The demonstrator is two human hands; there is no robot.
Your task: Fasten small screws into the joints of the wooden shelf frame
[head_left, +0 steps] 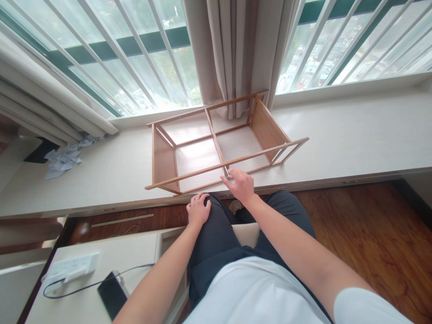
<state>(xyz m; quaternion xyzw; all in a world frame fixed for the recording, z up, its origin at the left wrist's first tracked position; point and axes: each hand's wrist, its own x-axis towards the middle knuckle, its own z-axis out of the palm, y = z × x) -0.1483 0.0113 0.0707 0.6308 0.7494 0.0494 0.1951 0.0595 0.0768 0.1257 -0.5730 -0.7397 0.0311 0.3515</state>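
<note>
A brown wooden frame point(216, 135) with two solid end panels and a middle crossbar lies on the white window ledge. At its near rail, below the crossbar, my right hand point(240, 183) pinches a small silver hex key point(226, 172). The key's end is at the rail, and its tip is hidden from me. My left hand point(198, 209) rests on my left knee, its fingers lying loosely over the dark trousers with nothing in them.
Crumpled white papers point(64, 159) lie at the ledge's left. On a white cabinet point(135, 249) at lower left are a power strip point(72, 265) and a cabled black phone-like device point(113, 294). Curtains point(232, 54) hang behind the frame; wooden floor point(364, 234) is at right.
</note>
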